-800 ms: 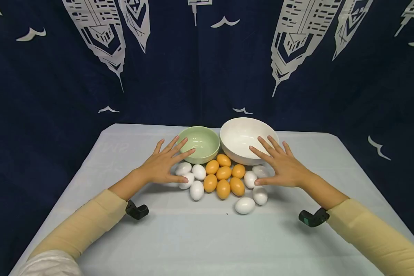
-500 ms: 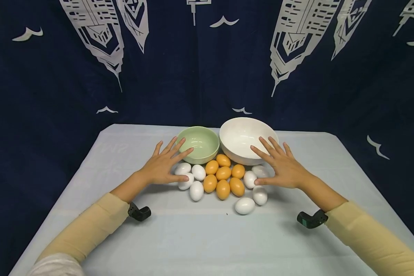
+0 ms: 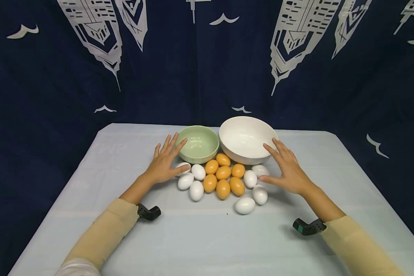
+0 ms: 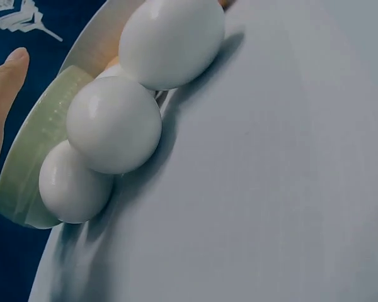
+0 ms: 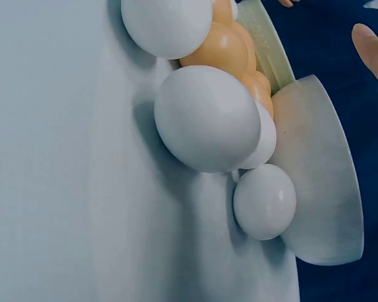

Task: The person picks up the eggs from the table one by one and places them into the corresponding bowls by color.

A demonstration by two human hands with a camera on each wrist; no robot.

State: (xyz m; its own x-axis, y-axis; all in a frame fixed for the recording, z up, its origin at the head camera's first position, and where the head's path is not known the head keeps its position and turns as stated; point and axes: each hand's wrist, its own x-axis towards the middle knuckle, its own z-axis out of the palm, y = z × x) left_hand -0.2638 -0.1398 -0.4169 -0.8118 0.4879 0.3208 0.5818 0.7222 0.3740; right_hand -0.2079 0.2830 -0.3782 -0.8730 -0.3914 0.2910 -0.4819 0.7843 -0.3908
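Right hand point(image 3: 291, 171) is shifting outward, fingers extended, empty like left hand point(image 3: 162, 165); I am locating orange eggs point(image 3: 223, 189) between both.

The far side is filled by a dark navy backdrop point(image 3: 172, 76), on which pale towers point(image 3: 100, 32) are printed point-down among curved, bird-like marks point(image 3: 223, 19). In front of it, a table point(image 3: 193, 245) with rounded far corners is covered by a pale cloth point(image 3: 117, 153), and soft-edged shadows point(image 4: 99, 270) are cast across its surface.
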